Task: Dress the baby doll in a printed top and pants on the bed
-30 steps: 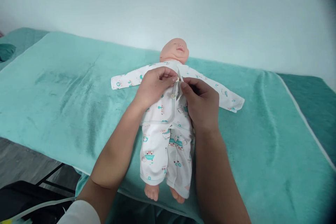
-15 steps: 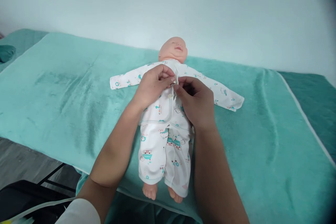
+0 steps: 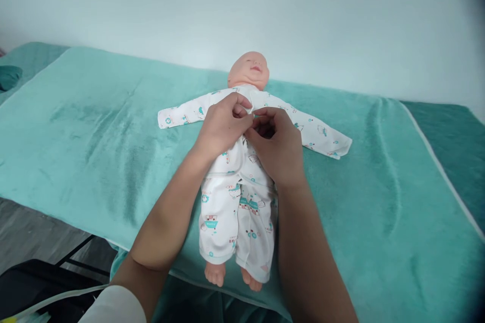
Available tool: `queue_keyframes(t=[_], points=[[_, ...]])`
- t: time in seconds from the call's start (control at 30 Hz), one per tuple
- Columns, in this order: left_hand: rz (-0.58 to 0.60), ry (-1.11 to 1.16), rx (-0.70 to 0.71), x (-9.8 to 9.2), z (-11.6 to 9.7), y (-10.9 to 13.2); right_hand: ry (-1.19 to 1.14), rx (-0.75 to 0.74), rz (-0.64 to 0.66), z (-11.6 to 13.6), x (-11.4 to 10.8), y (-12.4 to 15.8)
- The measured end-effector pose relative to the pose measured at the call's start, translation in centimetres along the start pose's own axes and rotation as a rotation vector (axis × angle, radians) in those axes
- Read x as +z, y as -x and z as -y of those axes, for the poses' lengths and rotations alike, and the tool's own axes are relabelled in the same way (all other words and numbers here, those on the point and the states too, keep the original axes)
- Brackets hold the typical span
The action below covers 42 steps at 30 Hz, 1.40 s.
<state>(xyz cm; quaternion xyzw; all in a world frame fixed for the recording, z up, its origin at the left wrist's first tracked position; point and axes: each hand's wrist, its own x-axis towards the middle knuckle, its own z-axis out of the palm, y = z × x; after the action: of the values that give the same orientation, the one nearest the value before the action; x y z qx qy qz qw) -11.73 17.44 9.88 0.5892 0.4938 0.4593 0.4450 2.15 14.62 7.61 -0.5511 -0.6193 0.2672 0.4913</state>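
A baby doll (image 3: 248, 68) lies on its back on a teal blanket (image 3: 94, 136), dressed in a white printed shirt (image 3: 182, 113) and matching trousers (image 3: 223, 222). Both sleeves lie spread out flat to the sides. My left hand (image 3: 222, 126) pinches the left edge of the shirt front at the doll's chest. My right hand (image 3: 276, 146) pinches the right edge, its fingertips pressed against those of the left. The fastening between my fingers is hidden. The doll's bare feet (image 3: 215, 272) stick out near the blanket's front edge.
The blanket covers a table that runs up to a pale wall behind. A darker green cover (image 3: 450, 156) shows at the right, and a dark green cushion (image 3: 8, 75) at the far left. A black frame and grey floor (image 3: 34, 242) lie below left.
My hands have drawn the two shirt edges together at the chest; the open gap and the snap seen earlier are now covered by my fingers. The right hand has moved left and up.
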Motion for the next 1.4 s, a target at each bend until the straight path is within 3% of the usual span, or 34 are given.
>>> queue_keyframes(t=[0.23, 0.53, 0.73, 0.93, 1.23, 1.4], points=[[0.031, 0.171, -0.037, -0.5, 0.1, -0.1, -0.037, -0.008, 0.035, 0.1, 0.3, 0.2], [0.020, 0.172, 0.020, -0.4, 1.0, -0.5, -0.114, -0.020, 0.061, 0.2, 0.8, 0.3], [-0.015, 0.169, 0.030, -0.4, 1.1, -0.5, -0.191, -0.008, -0.074, -0.6, 0.5, 0.0], [0.021, 0.249, 0.053, -0.4, 1.4, -0.6, -0.170, 0.017, -0.106, -0.7, 0.5, -0.1], [0.055, 0.076, 0.039, -1.4, 0.8, -0.3, -0.203, 0.046, -0.148, -0.3, 0.4, -0.1], [0.140, 0.007, -0.004, -2.8, 0.1, 0.0, -0.190, 0.050, -0.136, -0.1, -0.2, -0.2]])
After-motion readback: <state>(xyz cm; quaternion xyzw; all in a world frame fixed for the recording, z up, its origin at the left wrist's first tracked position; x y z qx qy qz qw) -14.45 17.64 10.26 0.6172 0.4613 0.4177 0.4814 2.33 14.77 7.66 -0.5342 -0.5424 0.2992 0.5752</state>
